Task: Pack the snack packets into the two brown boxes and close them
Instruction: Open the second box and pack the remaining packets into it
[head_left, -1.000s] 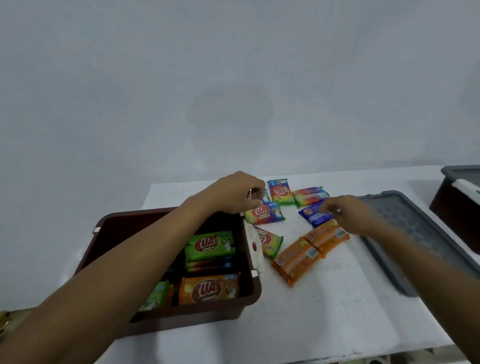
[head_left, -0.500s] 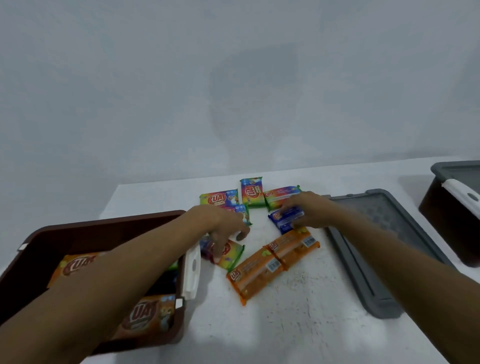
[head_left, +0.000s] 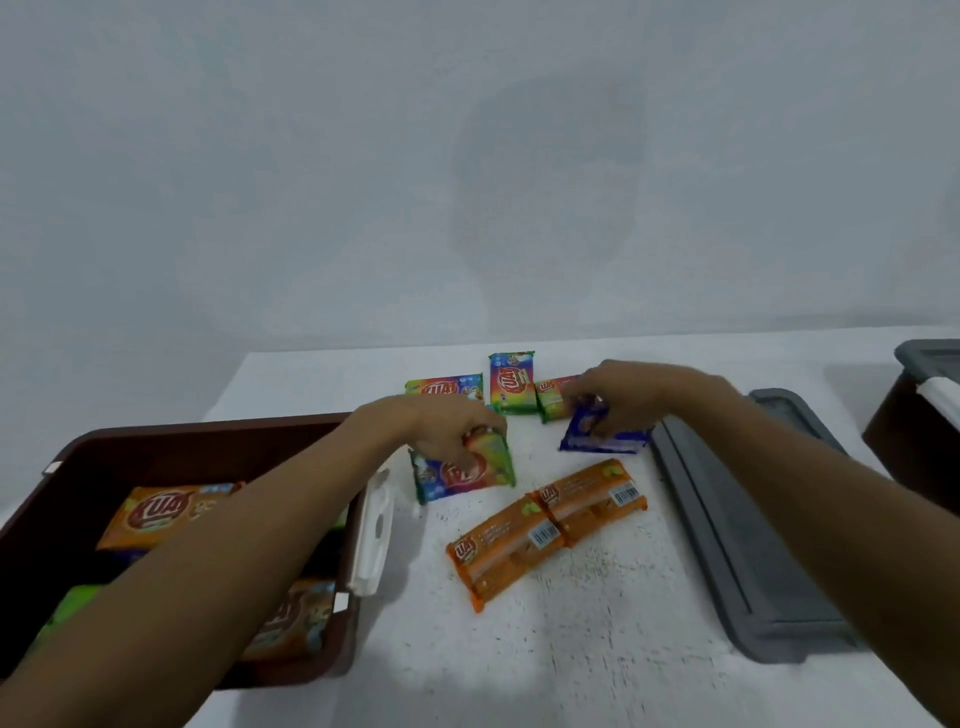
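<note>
An open brown box (head_left: 197, 434) sits at the left with several snack packets (head_left: 156, 514) inside. My left hand (head_left: 447, 431) grips rainbow-coloured packets (head_left: 467, 470) just right of the box. Over at the centre right, a blue packet (head_left: 602, 436) is pinched in my right hand (head_left: 628, 395) and lifted off the table at one end. Two orange packets (head_left: 545, 525) lie in front of both hands. Three more packets (head_left: 511, 382) lie behind them. A second brown box (head_left: 904, 431) stands at the far right edge, partly cut off.
A grey lid (head_left: 737, 525) lies flat on the white table (head_left: 571, 649) to the right of the packets. A white latch (head_left: 371, 540) hangs on the near box's right wall. A plain wall rises behind the table.
My left hand has come down and closed on the rainbow packets. The right hand has lifted one end of the blue packet. The view has shifted right, pushing the near box further left.
</note>
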